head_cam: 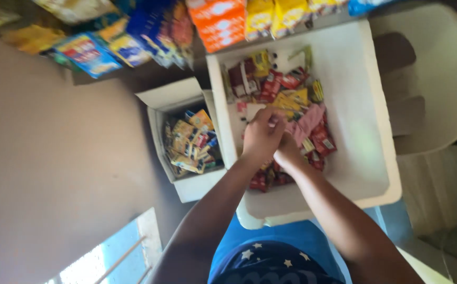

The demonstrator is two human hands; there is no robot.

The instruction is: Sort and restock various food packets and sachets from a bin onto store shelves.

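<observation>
Head view: both hands, left hand (261,135) and right hand (287,150), curl closed around snack packets (291,100) in a white box (365,158).

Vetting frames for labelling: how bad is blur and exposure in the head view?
Head view: motion blur throughout, both the left hand and right hand smeared over the sachets; white foam box near blown out; bright patch lower left; wall at left dim.

A smaller white box (182,100) holds yellow sachets (190,141). Snack packs (134,31) hang above; a pale plastic chair (438,73) stands alongside
</observation>
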